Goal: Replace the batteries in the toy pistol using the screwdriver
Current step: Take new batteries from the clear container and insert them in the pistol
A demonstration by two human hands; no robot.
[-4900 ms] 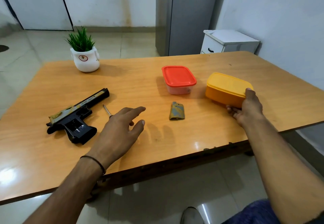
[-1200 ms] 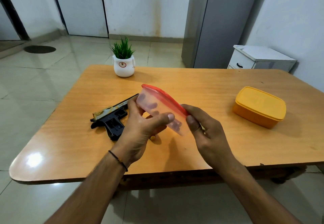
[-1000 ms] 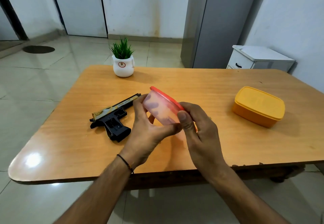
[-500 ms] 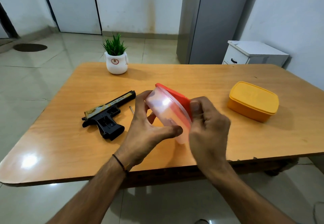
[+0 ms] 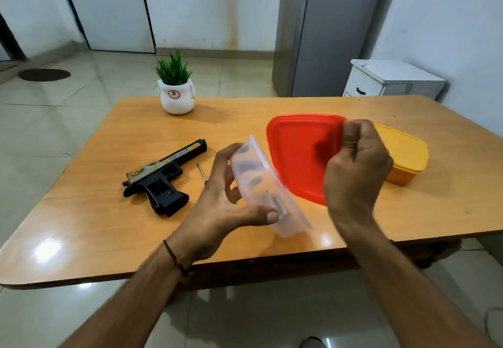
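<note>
My left hand (image 5: pixel 217 209) grips a clear plastic container (image 5: pixel 268 192), tilted over the table, with small grey batteries (image 5: pixel 275 202) showing through its wall. My right hand (image 5: pixel 356 168) pinches the red lid (image 5: pixel 299 157), which is off the container and held upright beside it. The black and gold toy pistol (image 5: pixel 163 176) lies on its side on the wooden table (image 5: pixel 95 225), left of my hands. The screwdriver (image 5: pixel 202 171) lies next to the pistol, its handle hidden behind my left hand.
A yellow lidded box (image 5: pixel 405 157) sits on the table behind my right hand. A small potted plant (image 5: pixel 176 89) stands at the table's far edge. Beyond the table are a grey cabinet (image 5: pixel 326 29) and a white drawer unit (image 5: pixel 392 81).
The red lid has come off the clear container. My right hand has pulled it away to the right, while my left hand keeps hold of the container.
</note>
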